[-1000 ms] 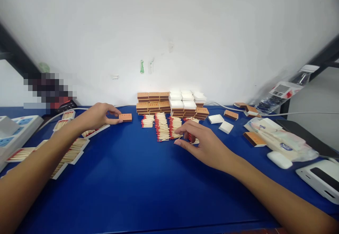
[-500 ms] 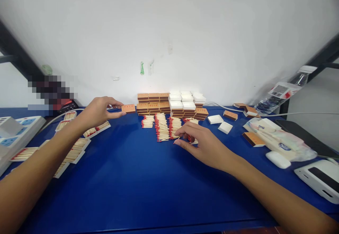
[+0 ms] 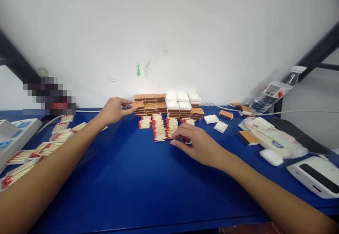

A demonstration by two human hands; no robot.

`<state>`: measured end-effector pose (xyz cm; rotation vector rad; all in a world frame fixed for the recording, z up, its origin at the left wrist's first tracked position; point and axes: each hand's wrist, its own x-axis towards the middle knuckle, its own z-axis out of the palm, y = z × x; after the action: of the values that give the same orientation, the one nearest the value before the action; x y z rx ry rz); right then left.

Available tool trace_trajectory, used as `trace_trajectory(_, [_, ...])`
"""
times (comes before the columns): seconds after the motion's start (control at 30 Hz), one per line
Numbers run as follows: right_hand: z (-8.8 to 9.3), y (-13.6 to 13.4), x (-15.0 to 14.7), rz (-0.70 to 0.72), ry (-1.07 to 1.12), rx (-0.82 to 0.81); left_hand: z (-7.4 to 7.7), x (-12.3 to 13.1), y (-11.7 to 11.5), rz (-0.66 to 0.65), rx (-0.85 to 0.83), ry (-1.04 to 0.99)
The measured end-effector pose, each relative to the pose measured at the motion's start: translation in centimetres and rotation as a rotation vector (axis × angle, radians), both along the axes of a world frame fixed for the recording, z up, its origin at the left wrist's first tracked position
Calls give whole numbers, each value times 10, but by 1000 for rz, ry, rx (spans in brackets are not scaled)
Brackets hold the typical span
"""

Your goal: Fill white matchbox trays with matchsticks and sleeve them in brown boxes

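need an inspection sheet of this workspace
surface: blue table
job's things: matchbox stack by the wall, white trays at its right; loose matches in front; filled trays far left
clutter: bottle, white device at right; power strip at left
hands: left hand pinches a matchbox at the stack's left end; right hand by the loose matches, grip unclear
cables: white cable at right
surroundings: white wall, small marks; dark bars both sides

Left hand (image 3: 116, 109): matchbox (image 3: 138, 105), at stack (image 3: 150, 108) | right hand (image 3: 201, 143): by matches (image 3: 171, 126), grip unclear

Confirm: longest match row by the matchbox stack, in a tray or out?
Out: the longest match row lies loose on the blue table, nothing visible enclosing it.
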<state>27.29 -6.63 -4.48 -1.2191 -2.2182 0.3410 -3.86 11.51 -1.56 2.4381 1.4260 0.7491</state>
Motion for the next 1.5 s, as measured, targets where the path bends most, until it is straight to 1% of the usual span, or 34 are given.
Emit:
trace_trajectory(0.13, [1, 0, -1, 6, -10, 7, -3, 4, -2, 17, 23, -33])
trace_trajectory(0.3, [3, 0, -1, 4, -12, 16, 0, 12, -7, 24, 107, -63])
trace_trajectory(0.4, [3, 0, -1, 5, -14, 9, 1, 26, -8, -30, 121, -62])
trace_trajectory(0.5, [2, 1, 0, 4, -17, 4, -1, 47, -6, -107, 114, -42])
trace_trajectory(0.6, [1, 1, 0, 2, -14, 1, -6, 69, -2, -134, 115, -40])
trace_trajectory(0.67, [2, 2, 0, 5, -16, 0, -9, 79, 0, -129, 116, -47])
trace_trajectory(0.87, [3, 1, -2, 18, -24, 11, -14, 95, -1, -96, 142, -88])
trace_trajectory(1.07, [2, 0, -1, 21, -21, 6, -13, 106, -2, -108, 196, -36])
trace_trajectory(1.2, [2, 0, 0, 23, -23, 14, -12, 102, -8, -87, 263, 28])
trace_trajectory(1.37, [2, 0, 0, 23, -35, 9, -9, 74, -20, 11, 292, 98])
trace_trajectory(1.4, [2, 0, 0, 23, -35, 7, -8, 67, -22, 48, 289, 126])
trace_trajectory(1.5, [1, 0, -1, 20, -35, 0, -4, 51, -24, 245, 277, 327])
